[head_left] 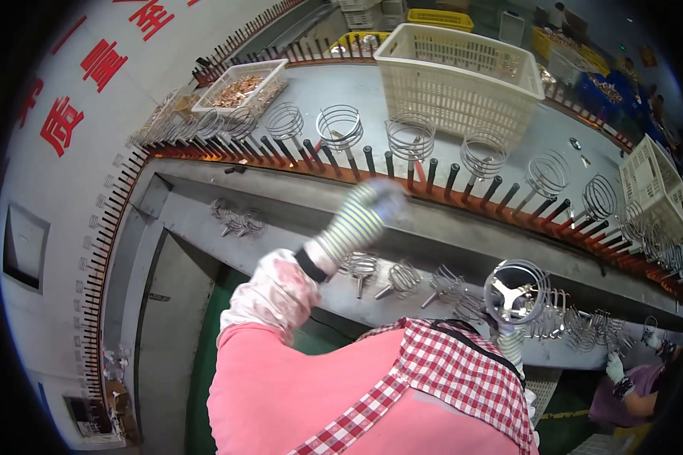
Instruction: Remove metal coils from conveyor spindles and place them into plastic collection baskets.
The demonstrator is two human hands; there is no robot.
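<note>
My left hand, in a striped glove, reaches over the sloping metal front of the bench, just short of the rail. Its fingers are smeared by motion, so I cannot make out whether they hold anything. Low at the right, my right hand is closed around the lower end of a round wire coil piece. That piece stands tilted up, showing a shiny three-armed plate inside its ring. Similar coil pieces with short stems, such as one wire coil piece, lie along the lower ledge between my hands.
A curved rail carries black-tipped pegs, several bearing upright wire coils. Behind it stand a large cream crate and a white tray holding copper-coloured bits. At the far right a co-worker's gloved hand is beside more coils.
</note>
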